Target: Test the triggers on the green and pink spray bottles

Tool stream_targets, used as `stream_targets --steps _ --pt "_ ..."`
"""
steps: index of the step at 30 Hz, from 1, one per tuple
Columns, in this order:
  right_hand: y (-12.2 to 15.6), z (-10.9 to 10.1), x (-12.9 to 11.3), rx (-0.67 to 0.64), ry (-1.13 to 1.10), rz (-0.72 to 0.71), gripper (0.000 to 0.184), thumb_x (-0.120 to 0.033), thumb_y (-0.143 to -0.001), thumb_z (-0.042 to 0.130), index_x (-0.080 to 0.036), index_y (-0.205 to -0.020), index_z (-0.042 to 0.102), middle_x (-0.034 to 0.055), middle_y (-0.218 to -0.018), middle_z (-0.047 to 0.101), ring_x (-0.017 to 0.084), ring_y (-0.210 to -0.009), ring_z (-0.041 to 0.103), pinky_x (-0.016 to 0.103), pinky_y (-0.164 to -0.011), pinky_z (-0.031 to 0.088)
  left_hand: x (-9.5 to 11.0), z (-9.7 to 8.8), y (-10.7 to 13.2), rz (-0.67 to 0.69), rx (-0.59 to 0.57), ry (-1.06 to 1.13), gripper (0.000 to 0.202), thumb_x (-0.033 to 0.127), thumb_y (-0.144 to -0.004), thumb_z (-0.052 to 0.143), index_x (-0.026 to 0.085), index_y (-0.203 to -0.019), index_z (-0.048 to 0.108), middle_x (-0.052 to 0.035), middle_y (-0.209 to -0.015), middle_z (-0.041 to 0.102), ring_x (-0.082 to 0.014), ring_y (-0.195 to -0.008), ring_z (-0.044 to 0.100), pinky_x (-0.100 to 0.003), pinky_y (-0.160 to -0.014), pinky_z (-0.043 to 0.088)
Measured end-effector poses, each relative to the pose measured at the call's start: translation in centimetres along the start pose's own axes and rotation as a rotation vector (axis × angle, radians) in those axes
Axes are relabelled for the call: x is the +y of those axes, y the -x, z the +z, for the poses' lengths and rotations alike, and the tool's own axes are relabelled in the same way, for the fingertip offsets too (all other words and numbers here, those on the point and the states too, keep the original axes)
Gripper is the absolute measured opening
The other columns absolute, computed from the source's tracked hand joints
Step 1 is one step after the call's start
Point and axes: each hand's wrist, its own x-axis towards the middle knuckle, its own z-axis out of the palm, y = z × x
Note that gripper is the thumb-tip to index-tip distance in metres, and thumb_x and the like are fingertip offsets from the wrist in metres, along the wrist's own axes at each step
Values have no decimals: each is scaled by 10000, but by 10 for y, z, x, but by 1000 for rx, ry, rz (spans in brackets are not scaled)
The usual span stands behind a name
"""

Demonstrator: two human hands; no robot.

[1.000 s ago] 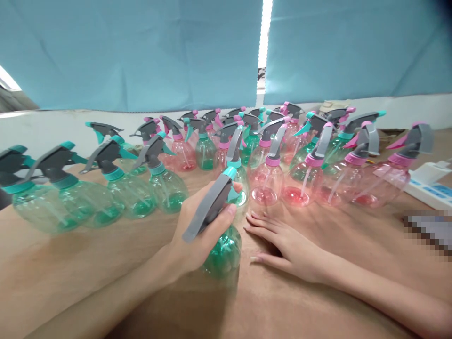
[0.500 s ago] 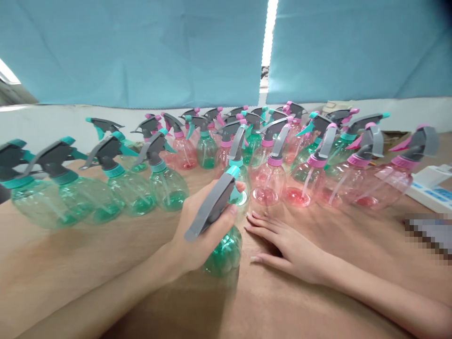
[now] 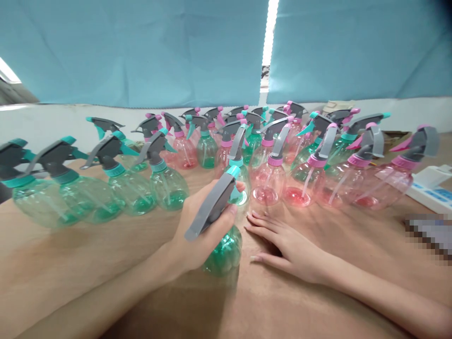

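Note:
My left hand (image 3: 201, 230) is closed round the neck of a green spray bottle (image 3: 224, 254), its fingers near the turquoise trigger. The bottle's grey spray head points away from me, and my hand covers its collar. To the right, my right hand (image 3: 282, 242) lies palm down on the wooden table (image 3: 275, 306) with fingers stretched out and holds nothing. Just beyond its fingertips stands a pink spray bottle (image 3: 267, 181). Another pink spray bottle (image 3: 300, 188) is beside that one. Left of my left hand, a green spray bottle (image 3: 167, 188) ends a row of several green ones.
Many more green and pink spray bottles stand in a cluster at the back. At the right are a white power strip (image 3: 434, 190) and a blurred-out flat object (image 3: 431, 230). A blue curtain (image 3: 148, 52) hangs behind the table.

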Motion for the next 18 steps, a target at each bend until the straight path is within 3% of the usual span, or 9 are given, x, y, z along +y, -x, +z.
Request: stream_targets --steps 8,14,18 --pt "1 1 0 -6 11 10 676 -592 -919 489 -160 -1438 444 118 -1534 372 283 -1419 324 506 -1150 298 -3 -1 -1 87 -1 -42 197 215 -879 459 203 -1048 558 58 -649 448 -127 -555 457 -279 -555 372" --pt "0 1 -1 -11 18 9 688 -601 -918 482 -156 -1441 439 113 -1536 369 274 -1423 318 493 -1155 295 -5 -4 -3 124 -13 -73 120 207 -885 461 193 -966 549 23 -747 482 -157 -721 545 -284 -614 395" --pt "0 1 0 -21 30 14 688 -607 -921 469 -162 -1444 435 103 -1548 347 264 -1429 306 486 -1162 284 -6 -5 -3 140 9 -85 101 225 -872 475 216 -772 490 21 -714 516 -143 -600 488 -298 -559 371"
